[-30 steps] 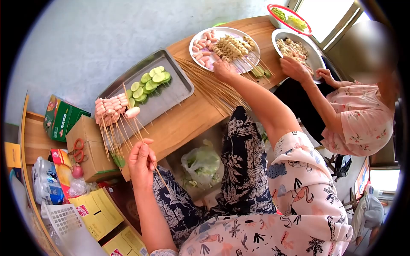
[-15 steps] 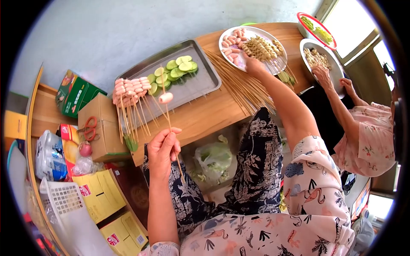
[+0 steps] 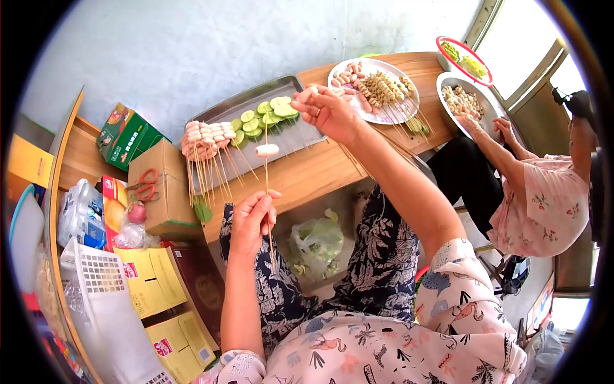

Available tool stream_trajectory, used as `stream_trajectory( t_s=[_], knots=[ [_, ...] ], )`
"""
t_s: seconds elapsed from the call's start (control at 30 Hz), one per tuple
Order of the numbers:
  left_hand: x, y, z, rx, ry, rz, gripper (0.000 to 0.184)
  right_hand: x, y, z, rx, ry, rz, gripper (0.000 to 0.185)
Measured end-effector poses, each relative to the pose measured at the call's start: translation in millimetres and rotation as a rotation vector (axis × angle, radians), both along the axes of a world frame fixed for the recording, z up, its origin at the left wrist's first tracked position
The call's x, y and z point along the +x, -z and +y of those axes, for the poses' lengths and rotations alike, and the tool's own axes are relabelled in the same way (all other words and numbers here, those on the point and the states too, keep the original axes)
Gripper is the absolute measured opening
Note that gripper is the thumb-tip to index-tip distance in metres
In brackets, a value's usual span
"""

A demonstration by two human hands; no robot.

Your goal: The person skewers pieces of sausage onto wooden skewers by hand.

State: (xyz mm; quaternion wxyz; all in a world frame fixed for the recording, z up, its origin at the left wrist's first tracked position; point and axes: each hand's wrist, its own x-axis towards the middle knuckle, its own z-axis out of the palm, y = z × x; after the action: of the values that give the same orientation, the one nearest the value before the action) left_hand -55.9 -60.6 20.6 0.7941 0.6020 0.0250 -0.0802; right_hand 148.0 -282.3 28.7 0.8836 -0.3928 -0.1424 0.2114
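Note:
My left hand (image 3: 251,223) is closed round a thin wooden skewer (image 3: 266,182), which stands upright with one pink sausage piece (image 3: 267,150) threaded on it. To the upper right, my right hand (image 3: 332,114) pinches a small pink mini sausage (image 3: 309,94), apart from the skewer's tip. Behind the skewer, a metal tray (image 3: 291,137) carries stacked sausage skewers (image 3: 208,137) at its left end and skewered green vegetable slices (image 3: 262,118). Beyond my right hand lies a white plate (image 3: 409,105) with loose sausages (image 3: 348,73) and coiled, pale brown skewered pieces (image 3: 384,89).
Bare skewers (image 3: 400,148) lie on the wooden table (image 3: 300,182). A co-worker's hands (image 3: 470,125) are at a metal bowl (image 3: 441,83) of pale pieces. Scissors (image 3: 147,185) rest by a cardboard box (image 3: 163,201) at left. A plastic bag (image 3: 316,240) is below the table.
My right hand has come from the plate leftward toward the skewer with a sausage in its fingers. My left hand still holds the skewer, now more upright. The view has shifted slightly.

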Motion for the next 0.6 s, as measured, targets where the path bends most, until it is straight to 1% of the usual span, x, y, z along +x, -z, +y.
stream_trajectory(
  t_s=[0.07,0.1,0.17,0.23,0.33,0.47,0.6],
  knots=[
    [-15,2,-1,-0.042,0.028,0.024,0.023,-24,4,11,0.201,-0.016,0.09,0.02],
    [-22,3,-1,-0.088,0.059,0.047,0.023,-30,10,15,0.206,-0.018,0.101,0.02],
    [-30,3,0,-0.079,0.099,0.061,0.024,-41,22,20,0.251,-0.03,0.112,0.023],
    [-33,7,0,-0.057,0.148,0.073,0.025,-49,22,24,0.261,-0.002,0.14,0.026],
    [-29,9,-3,-0.076,0.151,0.074,0.026,-54,13,25,0.285,0.013,0.13,0.033],
    [-21,13,-7,-0.131,0.151,0.085,0.026,-54,10,25,0.308,0.013,0.15,0.031],
    [-18,13,-11,-0.11,0.173,0.088,0.026,-46,17,24,0.302,-0.025,0.164,0.027]
  ],
)
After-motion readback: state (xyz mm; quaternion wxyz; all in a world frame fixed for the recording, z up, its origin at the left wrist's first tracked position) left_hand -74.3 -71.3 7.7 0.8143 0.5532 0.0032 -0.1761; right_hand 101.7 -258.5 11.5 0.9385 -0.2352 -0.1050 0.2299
